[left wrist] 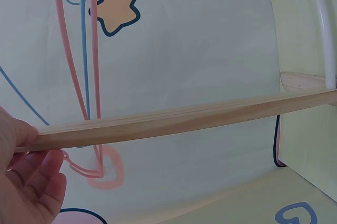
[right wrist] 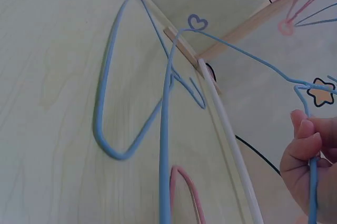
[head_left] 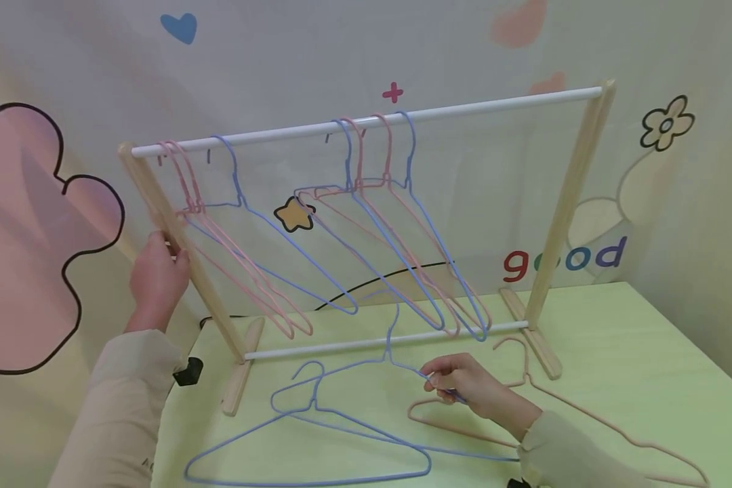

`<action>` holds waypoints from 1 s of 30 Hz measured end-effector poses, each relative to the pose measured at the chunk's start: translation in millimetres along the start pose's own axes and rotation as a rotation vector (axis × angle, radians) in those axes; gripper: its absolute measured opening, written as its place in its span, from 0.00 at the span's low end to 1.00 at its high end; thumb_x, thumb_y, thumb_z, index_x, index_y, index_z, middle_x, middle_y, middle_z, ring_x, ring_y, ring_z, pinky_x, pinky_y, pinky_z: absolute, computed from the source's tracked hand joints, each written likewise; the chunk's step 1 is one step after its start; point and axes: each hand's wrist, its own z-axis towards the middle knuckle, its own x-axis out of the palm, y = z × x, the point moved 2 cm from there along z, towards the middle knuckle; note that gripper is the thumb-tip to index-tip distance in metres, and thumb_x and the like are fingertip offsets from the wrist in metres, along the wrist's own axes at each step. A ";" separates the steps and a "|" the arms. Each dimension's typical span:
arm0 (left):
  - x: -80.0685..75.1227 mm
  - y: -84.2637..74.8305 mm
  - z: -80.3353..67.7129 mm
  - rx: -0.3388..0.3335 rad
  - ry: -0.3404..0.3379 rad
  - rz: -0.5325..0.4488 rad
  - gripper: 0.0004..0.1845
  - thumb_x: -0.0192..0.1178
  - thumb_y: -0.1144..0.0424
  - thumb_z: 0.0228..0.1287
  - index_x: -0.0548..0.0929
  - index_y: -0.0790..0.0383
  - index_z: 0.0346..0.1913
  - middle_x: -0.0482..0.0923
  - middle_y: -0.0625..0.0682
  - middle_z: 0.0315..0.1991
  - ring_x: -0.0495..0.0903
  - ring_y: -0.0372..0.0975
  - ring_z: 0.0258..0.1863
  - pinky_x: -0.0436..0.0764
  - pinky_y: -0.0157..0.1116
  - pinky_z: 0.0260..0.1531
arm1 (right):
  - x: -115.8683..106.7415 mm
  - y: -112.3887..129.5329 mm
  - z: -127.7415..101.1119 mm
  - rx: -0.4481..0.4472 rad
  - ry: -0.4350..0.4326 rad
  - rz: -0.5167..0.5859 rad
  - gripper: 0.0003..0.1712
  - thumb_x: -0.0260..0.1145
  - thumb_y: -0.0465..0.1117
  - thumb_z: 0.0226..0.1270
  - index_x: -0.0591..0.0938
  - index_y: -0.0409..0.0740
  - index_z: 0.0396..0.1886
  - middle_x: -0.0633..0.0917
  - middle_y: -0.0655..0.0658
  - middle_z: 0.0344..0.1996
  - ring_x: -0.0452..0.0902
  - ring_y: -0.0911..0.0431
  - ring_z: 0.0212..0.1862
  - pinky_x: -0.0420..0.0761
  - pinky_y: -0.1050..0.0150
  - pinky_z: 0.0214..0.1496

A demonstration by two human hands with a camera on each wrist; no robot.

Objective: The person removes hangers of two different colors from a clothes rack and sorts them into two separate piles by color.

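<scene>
Head view shows the left hand [head_left: 158, 274] wrapped around the rack's left post [head_left: 210, 298], thumb and fingers closing on the wood, presumably to steady a light frame. The right hand [head_left: 470, 386] pinches one shoulder of a blue hanger [head_left: 388, 347], raised in front of the rack with its hook upward; gripping the shoulder probably leaves that hook free. Below it, a second blue hanger [head_left: 314, 405] and a pink hanger [head_left: 576, 409] lie on the desk [head_left: 598, 339], likely there for easy reach (the pink one is partly hidden behind the right hand and sleeve). On the upper rod [head_left: 488, 106], two pink hangers and a blue one [head_left: 299, 256] hang near the left post; four more hangers [head_left: 409, 169], blue and pink, cluster around the middle, carried by their hooks.
</scene>
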 end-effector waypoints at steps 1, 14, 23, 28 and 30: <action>0.2 0.1 0.1 0.000 -0.001 -0.002 0.17 0.43 0.59 0.64 0.64 0.69 0.50 0.72 0.65 0.45 0.72 0.56 0.40 0.68 0.48 0.30 | 5.9 -1.1 3.0 0.004 0.007 0.010 0.12 0.53 0.28 0.58 0.74 0.26 0.41 0.80 0.50 0.21 0.68 0.65 0.20 0.66 0.74 0.21; 0.7 1.1 1.8 0.002 -0.006 -0.016 0.19 0.43 0.59 0.64 0.64 0.69 0.52 0.72 0.65 0.45 0.72 0.56 0.42 0.70 0.49 0.32 | 73.0 -10.5 32.2 0.019 0.136 0.109 0.15 0.52 0.26 0.56 0.72 0.23 0.43 0.79 0.51 0.20 0.67 0.65 0.19 0.65 0.75 0.20; 0.0 0.7 1.3 0.001 -0.014 -0.010 0.19 0.43 0.59 0.64 0.64 0.69 0.52 0.72 0.65 0.44 0.72 0.56 0.41 0.70 0.49 0.32 | 102.2 -19.8 50.5 0.038 0.134 0.133 0.14 0.52 0.25 0.53 0.74 0.23 0.41 0.79 0.50 0.18 0.66 0.64 0.17 0.64 0.74 0.19; -0.1 -0.1 1.2 -0.002 -0.015 -0.014 0.20 0.44 0.59 0.64 0.63 0.70 0.54 0.72 0.65 0.44 0.72 0.56 0.41 0.70 0.49 0.32 | 111.9 -27.1 58.9 0.025 0.132 0.112 0.14 0.53 0.24 0.52 0.74 0.22 0.40 0.79 0.50 0.17 0.66 0.65 0.15 0.63 0.74 0.18; 0.2 -0.4 1.1 -0.003 -0.022 -0.014 0.20 0.44 0.60 0.64 0.63 0.70 0.54 0.72 0.65 0.44 0.72 0.56 0.41 0.70 0.49 0.33 | 114.3 -28.3 61.1 0.015 0.116 0.083 0.14 0.53 0.24 0.52 0.75 0.22 0.40 0.79 0.49 0.17 0.66 0.65 0.16 0.64 0.74 0.18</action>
